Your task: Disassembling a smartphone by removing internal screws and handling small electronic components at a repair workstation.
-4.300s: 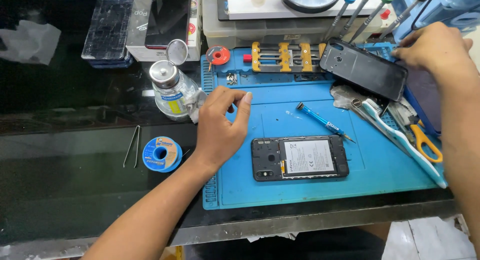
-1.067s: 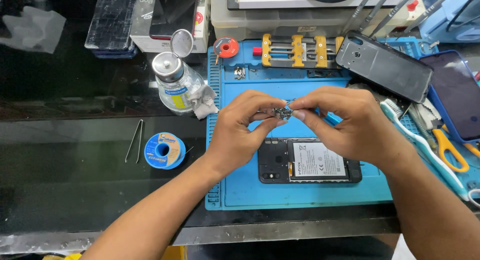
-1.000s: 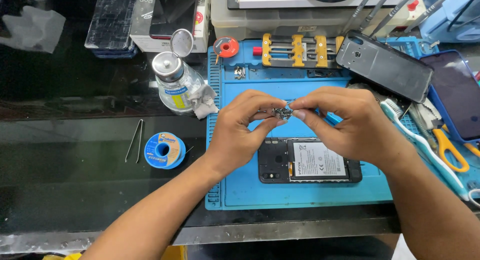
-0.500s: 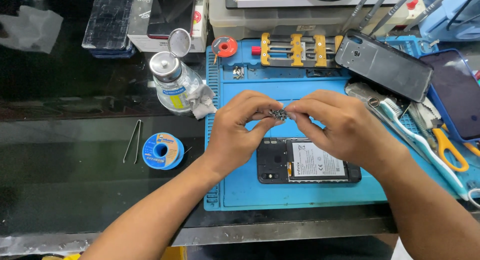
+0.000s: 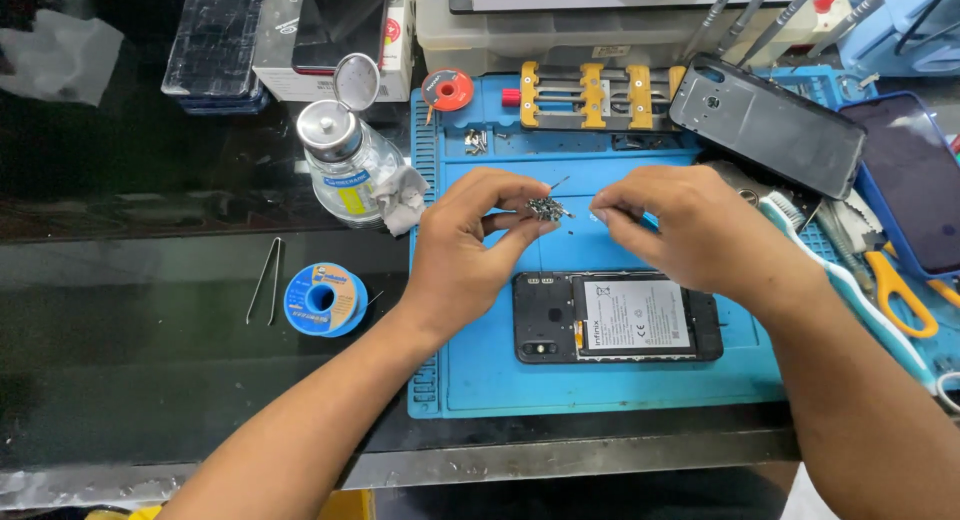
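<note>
My left hand (image 5: pixel 470 245) pinches a small cluster of tiny screws (image 5: pixel 545 208) between thumb and fingers, above a blue work mat (image 5: pixel 480 375). My right hand (image 5: pixel 690 230) is just to the right of it, fingertips pinched together on what looks like a single tiny screw, too small to tell for sure. Below both hands an opened phone (image 5: pixel 617 316) lies flat on the mat, back cover off, battery showing. The dark back cover (image 5: pixel 765 125) rests at the mat's far right.
A glass dispenser bottle (image 5: pixel 345 165) with a cloth stands left of the mat. A blue solder spool (image 5: pixel 322 298) and tweezers (image 5: pixel 266 278) lie on the black glass table. A yellow clamp jig (image 5: pixel 590 90), loose screws (image 5: pixel 475 140), orange-handled scissors (image 5: pixel 900 300) and another phone (image 5: pixel 915 185) are around.
My hands, joined at the screw cluster a second ago, have parted slightly: the right hand has drawn to the right while the left keeps the cluster. Earlier the left hand rested flat on the mat.
</note>
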